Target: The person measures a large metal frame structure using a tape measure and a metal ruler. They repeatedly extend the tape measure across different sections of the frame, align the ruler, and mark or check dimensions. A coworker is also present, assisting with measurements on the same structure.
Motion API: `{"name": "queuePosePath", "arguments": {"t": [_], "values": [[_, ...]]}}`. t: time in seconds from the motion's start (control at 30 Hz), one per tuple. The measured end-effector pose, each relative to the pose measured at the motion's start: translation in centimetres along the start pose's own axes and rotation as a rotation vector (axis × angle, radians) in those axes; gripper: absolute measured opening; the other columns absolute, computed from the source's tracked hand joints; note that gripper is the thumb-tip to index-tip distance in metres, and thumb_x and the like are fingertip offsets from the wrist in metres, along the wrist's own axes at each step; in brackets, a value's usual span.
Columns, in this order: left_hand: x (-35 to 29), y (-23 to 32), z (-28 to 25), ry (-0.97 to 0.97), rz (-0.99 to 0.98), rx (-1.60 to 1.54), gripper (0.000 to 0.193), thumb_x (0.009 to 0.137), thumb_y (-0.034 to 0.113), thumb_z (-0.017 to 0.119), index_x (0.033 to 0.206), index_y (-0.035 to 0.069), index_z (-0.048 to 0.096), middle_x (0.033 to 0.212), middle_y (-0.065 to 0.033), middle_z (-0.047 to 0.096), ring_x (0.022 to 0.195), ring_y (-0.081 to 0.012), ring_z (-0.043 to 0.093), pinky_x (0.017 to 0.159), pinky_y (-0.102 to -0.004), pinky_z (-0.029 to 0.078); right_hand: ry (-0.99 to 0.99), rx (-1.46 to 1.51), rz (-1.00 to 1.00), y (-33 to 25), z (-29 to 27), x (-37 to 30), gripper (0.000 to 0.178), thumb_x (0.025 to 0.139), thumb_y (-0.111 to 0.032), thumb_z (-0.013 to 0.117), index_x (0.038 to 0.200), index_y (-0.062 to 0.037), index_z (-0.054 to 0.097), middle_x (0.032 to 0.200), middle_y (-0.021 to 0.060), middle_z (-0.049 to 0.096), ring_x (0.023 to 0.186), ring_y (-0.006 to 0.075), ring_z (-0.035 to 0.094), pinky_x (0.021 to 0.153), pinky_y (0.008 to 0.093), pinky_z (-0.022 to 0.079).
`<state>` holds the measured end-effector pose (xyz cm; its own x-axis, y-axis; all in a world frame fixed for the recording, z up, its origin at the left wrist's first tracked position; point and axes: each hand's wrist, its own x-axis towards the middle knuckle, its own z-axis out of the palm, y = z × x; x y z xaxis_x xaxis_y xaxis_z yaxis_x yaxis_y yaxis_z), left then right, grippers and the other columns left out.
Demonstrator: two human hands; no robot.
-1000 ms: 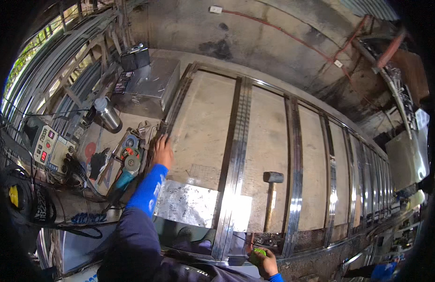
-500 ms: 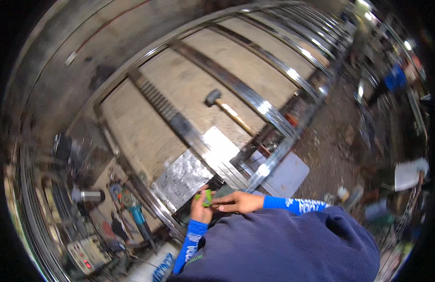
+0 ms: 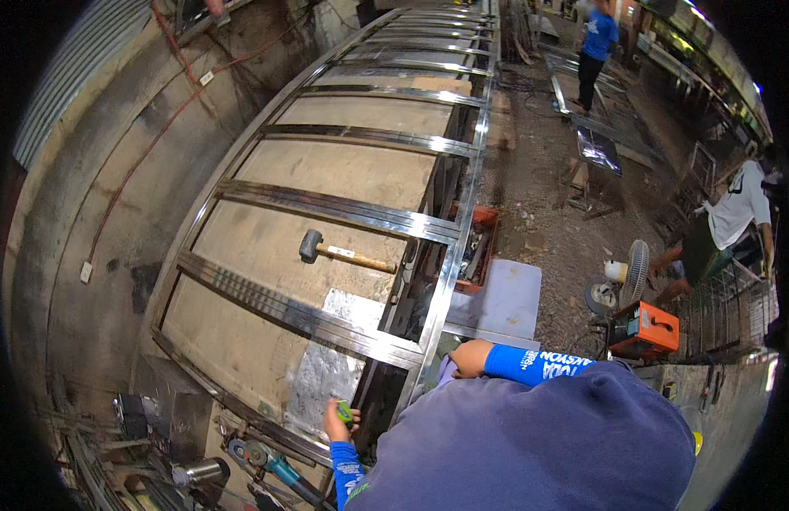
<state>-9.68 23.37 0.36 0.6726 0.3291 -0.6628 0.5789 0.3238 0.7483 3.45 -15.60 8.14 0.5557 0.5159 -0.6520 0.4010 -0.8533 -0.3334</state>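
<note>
My left hand [image 3: 338,421] is closed round a small green tape measure [image 3: 344,414], just above the near end of a long metal frame [image 3: 309,322]. Beside it, a shiny metal sheet [image 3: 328,375] lies on the board under the bars. My right hand [image 3: 470,358] is at my waist, its fingers curled in against a strip of lilac cloth [image 3: 446,370]. The fingertips are hidden, so what they grip does not show. A mallet [image 3: 311,247] with a dark head and wooden handle rests on the board between two crossbars.
An angle grinder [image 3: 279,470] and a metal flask [image 3: 200,472] lie at lower left. Right of the frame are a red crate [image 3: 479,251], a pale panel [image 3: 509,298], an orange machine [image 3: 645,330] and a fan [image 3: 636,271]. Two people [image 3: 595,43] [image 3: 739,209] are farther off.
My hands were together at the green tape measure; now they are apart. The right has moved to my waist, while the left keeps the tape measure. My view has turned rightward.
</note>
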Motion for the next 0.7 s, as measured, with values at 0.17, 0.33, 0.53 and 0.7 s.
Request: {"name": "queuePosePath", "arguments": {"t": [0.17, 0.33, 0.53, 0.7], "values": [[0.9, -2.8, 5.3, 0.013, 0.405, 0.864, 0.052, 0.093, 0.053, 0.064, 0.12, 0.008, 0.07, 0.108, -0.0269, 0.072, 0.102, -0.0439, 0.069, 0.09, -0.0486, 0.054, -0.052, 0.079, -0.015, 1.6, 1.5, -1.0, 0.052, 0.091, -0.045, 0.068, 0.12, -0.0023, 0.07, 0.113, 0.0247, 0.073, 0.105, 0.0429, 0.07, 0.089, 0.051, 0.056], [0.8, -4.5, 7.3, -0.3, 0.394, 0.946, 0.042, 0.087, 0.038, 0.068, 0.12, 0.013, 0.072, 0.113, -0.027, 0.071, 0.108, -0.0433, 0.068, 0.094, -0.0495, 0.053, 0.084, 0.113, 0.036, 3.9, 2.7, -1.8, 0.051, 0.092, -0.045, 0.066, 0.122, -0.004, 0.069, 0.114, 0.0242, 0.072, 0.109, 0.0429, 0.068, 0.094, 0.0511, 0.054], [1.7, -6.0, 7.3, -0.292, 0.281, 0.823, 0.038, 0.086, 0.036, 0.073, 0.114, 0.01, 0.076, 0.11, -0.0239, 0.073, 0.106, -0.0387, 0.07, 0.095, -0.0434, 0.054, 0.223, 0.347, 0.055, 11.0, 7.9, 0.6, 0.051, 0.092, -0.046, 0.066, 0.122, -0.005, 0.071, 0.112, 0.0228, 0.073, 0.106, 0.0405, 0.069, 0.093, 0.05, 0.054], [1.8, -6.4, 6.2, -0.404, 0.301, 0.929, 0.046, 0.082, 0.042, 0.081, 0.114, 0.009, 0.077, 0.11, -0.0217, 0.074, 0.107, -0.0355, 0.071, 0.096, -0.0403, 0.053, 0.012, 0.159, 0.494, 21.9, 12.7, 2.6, 0.045, 0.087, -0.048, 0.07, 0.104, -0.0072, 0.079, 0.101, 0.0219, 0.075, 0.099, 0.0392, 0.072, 0.09, 0.0478, 0.055]]}}
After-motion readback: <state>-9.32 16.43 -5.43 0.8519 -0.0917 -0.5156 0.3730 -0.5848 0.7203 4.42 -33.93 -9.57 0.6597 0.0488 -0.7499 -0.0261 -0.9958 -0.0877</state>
